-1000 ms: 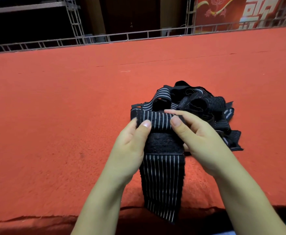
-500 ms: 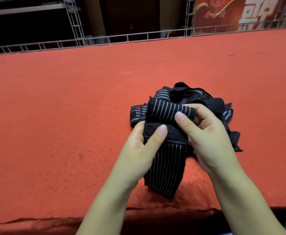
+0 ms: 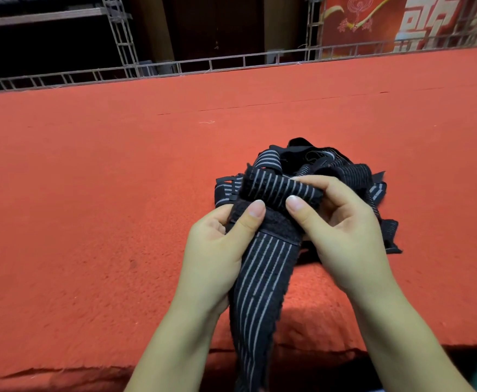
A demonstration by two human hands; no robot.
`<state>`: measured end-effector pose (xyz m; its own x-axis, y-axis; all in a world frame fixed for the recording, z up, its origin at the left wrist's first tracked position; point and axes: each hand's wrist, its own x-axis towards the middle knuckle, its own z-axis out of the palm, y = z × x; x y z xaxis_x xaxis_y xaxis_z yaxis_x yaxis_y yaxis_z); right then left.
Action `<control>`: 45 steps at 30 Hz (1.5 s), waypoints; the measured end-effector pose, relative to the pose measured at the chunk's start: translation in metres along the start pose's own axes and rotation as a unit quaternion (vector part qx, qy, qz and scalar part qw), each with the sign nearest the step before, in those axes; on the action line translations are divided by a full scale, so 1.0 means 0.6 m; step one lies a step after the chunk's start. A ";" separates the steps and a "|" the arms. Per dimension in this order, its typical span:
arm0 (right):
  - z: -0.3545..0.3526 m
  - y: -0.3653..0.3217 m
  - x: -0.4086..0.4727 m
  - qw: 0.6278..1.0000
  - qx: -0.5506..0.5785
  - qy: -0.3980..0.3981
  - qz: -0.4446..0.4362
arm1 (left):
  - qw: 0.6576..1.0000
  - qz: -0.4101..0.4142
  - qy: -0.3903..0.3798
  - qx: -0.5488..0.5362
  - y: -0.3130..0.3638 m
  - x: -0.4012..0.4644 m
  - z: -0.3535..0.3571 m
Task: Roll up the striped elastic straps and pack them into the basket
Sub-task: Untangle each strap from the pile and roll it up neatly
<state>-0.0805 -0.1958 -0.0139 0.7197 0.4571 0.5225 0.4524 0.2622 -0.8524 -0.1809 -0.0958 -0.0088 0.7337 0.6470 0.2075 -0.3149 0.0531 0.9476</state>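
- Striped elastic strap is up off the red surface, held between both hands in front of the pile of straps that lies toward 1 o'clock from it.
- Compared with a second ago, its rolled top end is thicker and tilted, and the loose tail hangs at a slant instead of straight down.
- Left hand has its fingers curled round the strap, thumb pressed on the fuzzy black patch just under the roll.
- Right hand pinches the roll's right end, thumb in front and fingers curled behind.
- My reading: another turn has gone onto the roll, so rolling is under way, yet much of the tail remains.
- No basket shows in view, so packing seems some way off.
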 end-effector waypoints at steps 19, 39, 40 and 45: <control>-0.002 0.013 -0.006 0.988 0.008 -0.151 0.039 | 0.996 -0.077 0.047 0.000 -0.002 0.008 -0.009; -0.014 0.007 0.002 0.961 0.195 -0.090 0.171 | 0.995 -0.027 -0.084 0.047 -0.025 0.011 -0.026; -0.015 0.005 0.003 0.963 0.199 -0.076 0.163 | 0.995 -0.032 -0.089 0.042 -0.025 0.010 -0.024; -0.012 0.002 0.005 0.971 0.200 -0.013 0.130 | 0.996 -0.029 -0.078 0.039 -0.029 0.007 -0.015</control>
<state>-0.0740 -0.2004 -0.0136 0.7662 0.5726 0.2917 0.0118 0.4413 -0.8973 -0.1778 -0.0871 -0.0263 0.8363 0.5177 0.1806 -0.2249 0.0235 0.9741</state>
